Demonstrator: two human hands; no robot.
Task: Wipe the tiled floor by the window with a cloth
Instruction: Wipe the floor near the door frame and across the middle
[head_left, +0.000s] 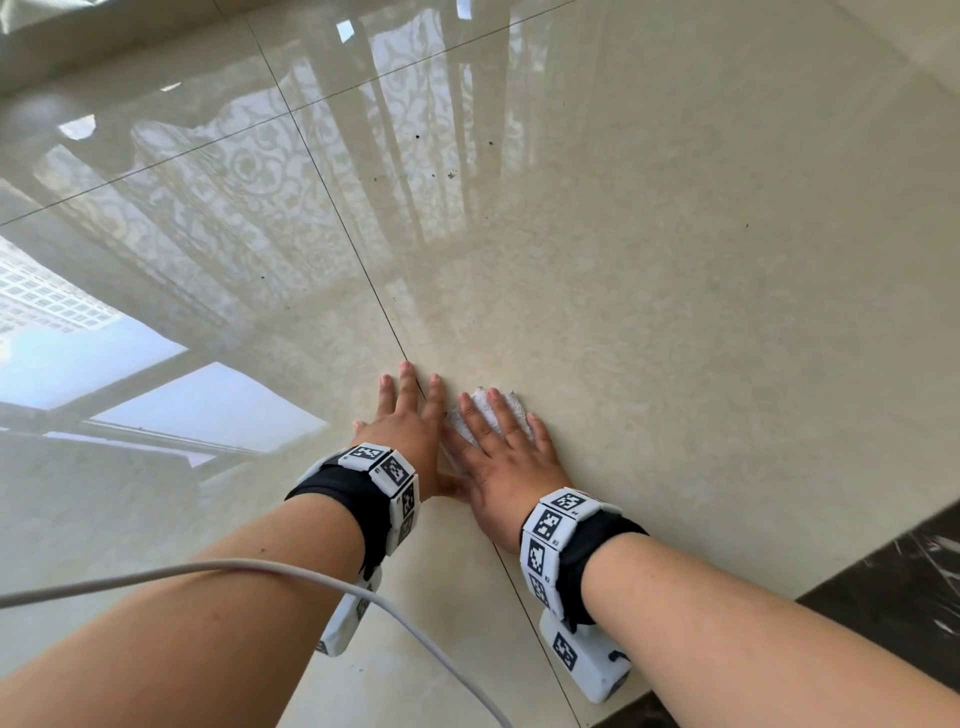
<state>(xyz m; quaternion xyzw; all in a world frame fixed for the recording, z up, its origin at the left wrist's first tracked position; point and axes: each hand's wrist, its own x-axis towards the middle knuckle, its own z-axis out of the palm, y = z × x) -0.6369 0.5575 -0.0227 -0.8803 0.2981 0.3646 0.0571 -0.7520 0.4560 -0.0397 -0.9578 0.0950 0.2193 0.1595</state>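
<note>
Where the right hand (506, 460) presses down, one white cloth (511, 401) lies flat beneath its palm and fingers, on the tiled floor (675, 260).

- Right hand: fingers straight and spread, laid over the cloth, not curled round it. Cloth edges show past the fingertips and beside the thumb.
- Left hand (402, 423): just beside the right one, thumbs near each other. Fingers straight and spread, palm down on bare tile, holding nothing. It does not appear to touch the cloth.
- Grout line (332, 218): one dark seam runs under the left hand's fingers and on away from the hands; another crosses it well beyond them.
- Wristbands: one on the left wrist (374, 470), one on the right (556, 530), each black with white blocks bearing printed square markers.
- White cable (260, 566): crosses over the left forearm, behind the hand.
- Dark specks (451, 175): scattered on the tile well ahead of the fingertips.
- Reflections: patterned curtain (234, 182) ahead of the left hand, window (104, 364) out to its side.
- Dark stone strip (909, 597): behind and outside the right wrist.
</note>
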